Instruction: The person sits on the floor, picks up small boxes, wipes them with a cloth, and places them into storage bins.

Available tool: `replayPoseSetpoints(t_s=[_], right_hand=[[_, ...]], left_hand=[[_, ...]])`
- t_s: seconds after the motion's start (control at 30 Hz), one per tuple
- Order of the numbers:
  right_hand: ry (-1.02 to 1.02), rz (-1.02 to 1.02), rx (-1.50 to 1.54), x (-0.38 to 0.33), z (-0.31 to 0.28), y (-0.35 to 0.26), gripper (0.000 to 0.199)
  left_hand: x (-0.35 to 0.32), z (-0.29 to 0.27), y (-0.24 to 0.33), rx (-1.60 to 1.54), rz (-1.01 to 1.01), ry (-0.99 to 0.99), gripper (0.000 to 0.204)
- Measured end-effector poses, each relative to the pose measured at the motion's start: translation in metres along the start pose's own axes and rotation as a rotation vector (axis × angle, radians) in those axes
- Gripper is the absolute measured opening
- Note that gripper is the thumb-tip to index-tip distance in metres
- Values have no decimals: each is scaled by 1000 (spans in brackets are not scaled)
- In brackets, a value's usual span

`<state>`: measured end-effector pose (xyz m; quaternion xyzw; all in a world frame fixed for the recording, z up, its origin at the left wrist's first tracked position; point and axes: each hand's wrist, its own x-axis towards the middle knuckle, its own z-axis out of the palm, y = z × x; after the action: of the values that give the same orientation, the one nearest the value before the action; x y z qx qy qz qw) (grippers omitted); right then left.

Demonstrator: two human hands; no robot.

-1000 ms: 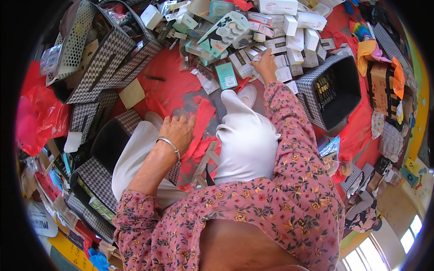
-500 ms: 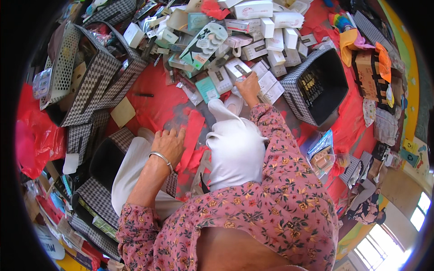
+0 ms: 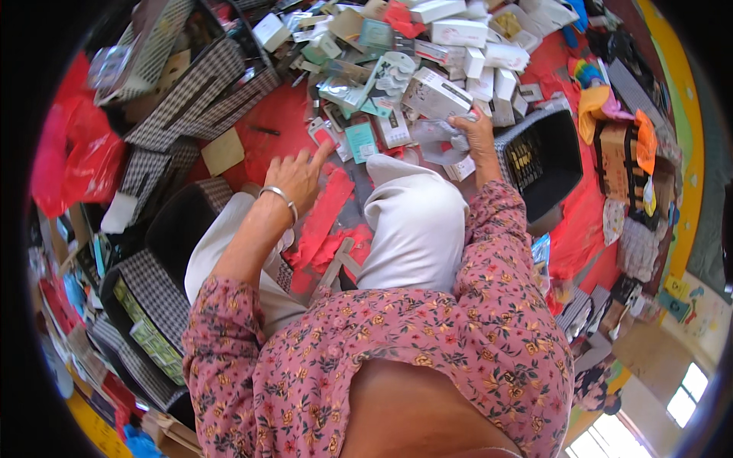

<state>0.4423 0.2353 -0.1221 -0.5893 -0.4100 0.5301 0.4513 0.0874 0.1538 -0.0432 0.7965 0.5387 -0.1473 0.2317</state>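
My right hand (image 3: 479,141) is closed on a crumpled, translucent grey plastic piece (image 3: 437,142), its fingers curled at the piece's upper edge. A tilted white carton (image 3: 437,93) with dark print is right behind the fingers; whether they touch it too, I cannot tell. My left hand (image 3: 296,177), a silver bangle at its wrist, hovers over the red sheeting with fingers apart and nothing in them. Its index finger points toward a small red-and-white packet (image 3: 322,133). A teal box (image 3: 361,143) lies between the hands, beside another white carton (image 3: 392,127).
A heap of small boxes (image 3: 469,34) spreads across the far side. An open black-lined basket (image 3: 546,156) stands right of my right hand. Houndstooth baskets (image 3: 191,95) are stacked at far left, with more (image 3: 156,294) by my left leg. A cardboard box (image 3: 617,153) is farther right.
My right hand has shifted right and now holds the grey plastic piece. The white carton near it has become tilted. My left hand has moved forward and right, its index finger stretching out.
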Motion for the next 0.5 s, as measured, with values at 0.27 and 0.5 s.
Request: replayPoseSetpoints(t_s=[0.27, 0.5], right_hand=[[-475, -203, -296, -16, 91, -134, 74], [-796, -394, -515, -21, 161, -176, 80]], left_hand=[[13, -24, -40, -1094, 71, 508, 96], [-5, -40, -57, -2316, 302, -21, 71]])
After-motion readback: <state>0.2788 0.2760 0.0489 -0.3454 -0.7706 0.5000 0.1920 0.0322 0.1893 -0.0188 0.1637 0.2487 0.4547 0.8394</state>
